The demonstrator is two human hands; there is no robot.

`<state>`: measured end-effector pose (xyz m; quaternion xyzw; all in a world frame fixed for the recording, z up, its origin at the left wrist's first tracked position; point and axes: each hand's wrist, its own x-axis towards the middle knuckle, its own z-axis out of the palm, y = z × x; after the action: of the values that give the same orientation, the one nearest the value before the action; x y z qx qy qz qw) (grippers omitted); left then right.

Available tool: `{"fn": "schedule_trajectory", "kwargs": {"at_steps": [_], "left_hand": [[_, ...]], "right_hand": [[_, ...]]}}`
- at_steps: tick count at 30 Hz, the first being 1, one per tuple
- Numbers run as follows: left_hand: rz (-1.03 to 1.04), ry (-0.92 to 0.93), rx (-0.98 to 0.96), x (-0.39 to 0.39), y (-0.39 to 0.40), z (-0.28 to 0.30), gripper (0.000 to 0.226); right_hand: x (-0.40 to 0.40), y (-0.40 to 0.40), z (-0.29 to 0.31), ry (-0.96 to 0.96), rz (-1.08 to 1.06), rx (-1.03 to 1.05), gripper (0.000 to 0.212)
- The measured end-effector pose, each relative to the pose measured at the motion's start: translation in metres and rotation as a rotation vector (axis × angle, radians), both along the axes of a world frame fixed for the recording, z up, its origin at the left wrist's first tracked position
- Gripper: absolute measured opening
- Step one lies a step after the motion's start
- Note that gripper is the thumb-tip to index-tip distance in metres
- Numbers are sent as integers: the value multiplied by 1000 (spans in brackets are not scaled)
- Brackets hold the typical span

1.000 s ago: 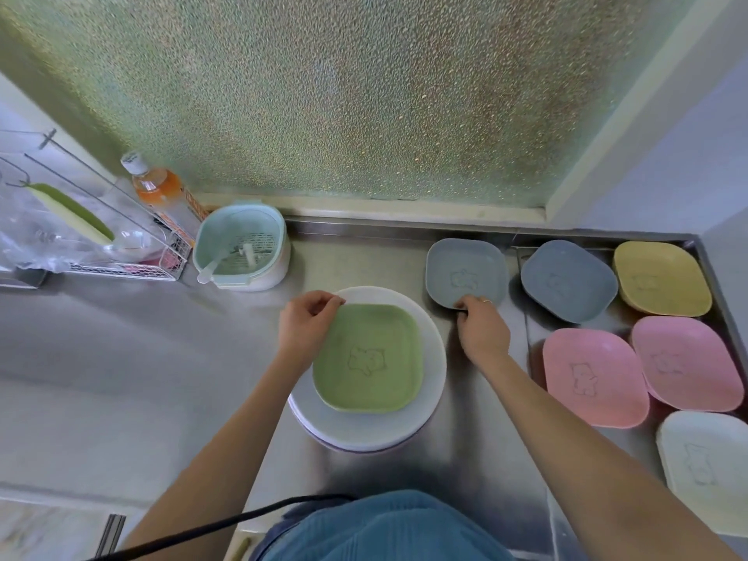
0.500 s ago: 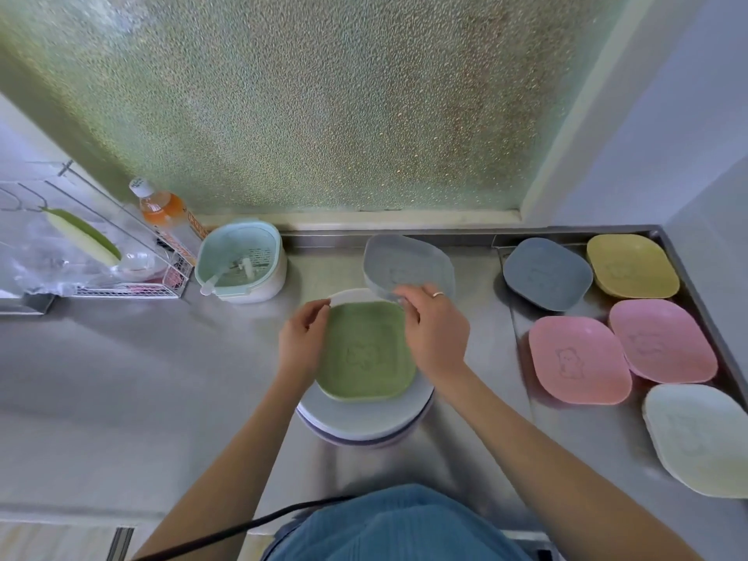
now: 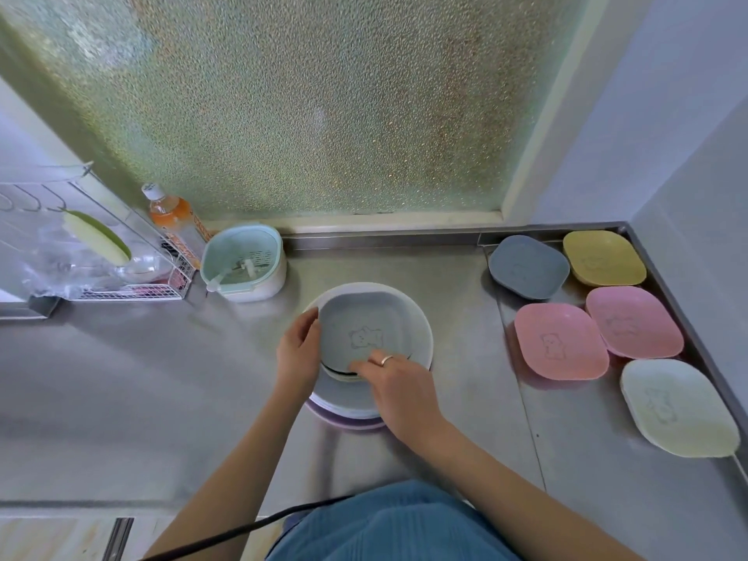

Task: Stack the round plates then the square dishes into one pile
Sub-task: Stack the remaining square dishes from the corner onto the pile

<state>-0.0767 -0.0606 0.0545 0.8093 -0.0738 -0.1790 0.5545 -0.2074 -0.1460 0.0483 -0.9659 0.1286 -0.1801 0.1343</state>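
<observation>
A pile of round white plates (image 3: 419,338) stands on the steel counter in front of me. On top lies a grey square dish (image 3: 360,321) with a bear outline, covering the green dish beneath it. My left hand (image 3: 297,352) holds the grey dish's left edge with curled fingers. My right hand (image 3: 398,384) grips its near edge, fingers over the rim. To the right lie a dark grey dish (image 3: 528,266), a yellow dish (image 3: 603,257), two pink dishes (image 3: 560,347) (image 3: 633,321) and a cream dish (image 3: 678,406).
A mint strainer basket (image 3: 243,263) with a white scoop stands behind the pile to the left. An orange drink bottle (image 3: 172,214) and a wire rack (image 3: 129,285) are at the far left. A frosted window lines the back; a wall bounds the right.
My right hand carried the grey dish from behind the pile down onto the green dish, which is now covered. My left hand stayed at the pile's left edge.
</observation>
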Motion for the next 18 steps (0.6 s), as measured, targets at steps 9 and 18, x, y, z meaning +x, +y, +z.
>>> {"fn": "schedule_trajectory", "kwargs": {"at_steps": [9, 18], "left_hand": [[-130, -113, 161, 0, 2, -1, 35], [-91, -178, 199, -6, -6, -2, 34]], "right_hand": [[-2, -4, -2, 101, 54, 160, 24], [-11, -21, 5, 40, 38, 384, 31]]}}
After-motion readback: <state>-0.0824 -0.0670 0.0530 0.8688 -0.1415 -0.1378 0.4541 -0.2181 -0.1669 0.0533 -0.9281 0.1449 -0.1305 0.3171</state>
